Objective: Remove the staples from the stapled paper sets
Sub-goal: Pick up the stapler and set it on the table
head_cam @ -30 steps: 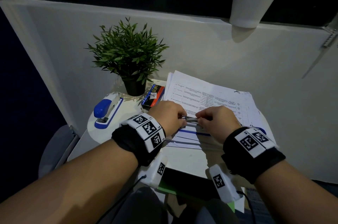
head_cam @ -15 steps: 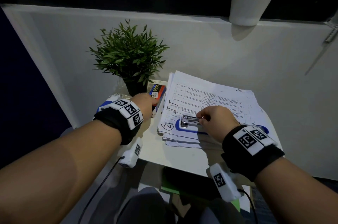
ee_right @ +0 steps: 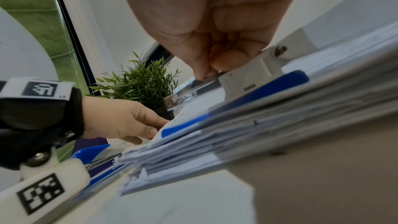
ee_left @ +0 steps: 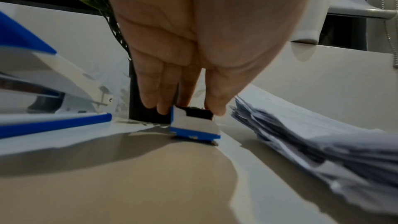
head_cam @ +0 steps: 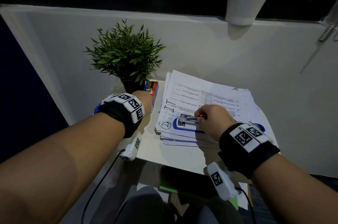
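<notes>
Potted plant (head_cam: 126, 59) by wall-hung cup (head_cam: 245, 2).

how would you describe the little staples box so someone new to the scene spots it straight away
Start at the potted plant on the small white table. Right beside its black pot, left of the paper stack, sits the staples box, under the left hand's fingertips. It is the only small blue, black and red carton.

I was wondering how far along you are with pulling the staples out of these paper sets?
No removed staples or separated sets are visible. Right now the right hand pinches the metal magazine of an opened stapler lying on the paper stack, while the left hand grips a small staple box. The stack apparently remains undone.
</notes>
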{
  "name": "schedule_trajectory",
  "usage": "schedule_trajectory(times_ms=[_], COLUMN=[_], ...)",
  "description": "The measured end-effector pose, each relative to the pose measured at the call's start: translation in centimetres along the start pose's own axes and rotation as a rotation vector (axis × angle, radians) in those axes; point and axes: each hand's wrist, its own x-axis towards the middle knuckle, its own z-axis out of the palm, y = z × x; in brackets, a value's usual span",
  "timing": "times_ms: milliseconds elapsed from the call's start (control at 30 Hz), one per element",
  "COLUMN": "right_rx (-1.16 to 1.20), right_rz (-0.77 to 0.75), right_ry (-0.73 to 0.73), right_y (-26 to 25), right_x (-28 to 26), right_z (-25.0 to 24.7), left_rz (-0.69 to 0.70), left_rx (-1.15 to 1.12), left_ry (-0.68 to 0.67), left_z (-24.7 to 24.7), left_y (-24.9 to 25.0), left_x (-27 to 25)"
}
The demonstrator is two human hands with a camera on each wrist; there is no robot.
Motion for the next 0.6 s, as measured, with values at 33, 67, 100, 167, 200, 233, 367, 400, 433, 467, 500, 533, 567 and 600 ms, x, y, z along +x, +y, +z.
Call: schedule_trajectory(times_ms=[33,67,100,167,200,233,367,400,433,467,500,533,567,600], right_rx=[0.013,0.028,0.042,0.052,0.048,0.041,0.037,0.044,0.052,0.059,0.067,0.071,0.07,0.066], right_rz=[0.002,0.004,0.004,-0.004,-0.01,-0.015,-0.019,-0.017,-0.013,-0.008,-0.002,0.002,0.005,0.007], right_ry=[0.008,0.018,0.029,0.037,0.036,0.037,0.062,0.064,0.064,0.067,0.074,0.079,0.081,0.079], right_y=[0.1,0.1,0.2,0.2,0.1,0.1,0.0,0.0,0.0,0.0,-0.1,-0.1,0.0,0.0], right_x=[0.0,0.0,0.0,0.0,0.0,0.0,-0.1,-0.1,-0.1,-0.1,-0.1,-0.1,-0.1,0.0], right_z=[0.0,0.0,-0.1,0.0,0.1,0.2,0.5,0.5,0.6,0.6,0.6,0.7,0.8,0.9], left_rz=[-0.01,-0.023,-0.039,-0.019,0.021,0.073,0.223,0.222,0.215,0.205,0.188,0.167,0.148,0.135], left_rx=[-0.025,-0.071,-0.131,-0.288,-0.397,-0.504,-0.6,-0.553,-0.505,-0.47,-0.455,-0.459,-0.476,-0.496], left_ry=[0.022,0.055,0.098,0.223,0.284,0.329,0.268,0.256,0.246,0.235,0.223,0.21,0.2,0.201], left_z=[0.0,-0.2,-0.3,-0.8,-1.0,-1.3,-1.6,-1.5,-1.3,-1.2,-0.9,-0.7,-0.6,-0.4], left_y=[0.0,0.1,0.1,0.7,1.2,2.0,5.3,5.8,6.1,6.3,6.4,6.5,6.6,6.6], left_x=[-0.3,-0.6,-1.0,-2.1,-3.1,-4.0,-6.4,-6.3,-6.1,-5.8,-5.6,-5.4,-5.4,-5.3])
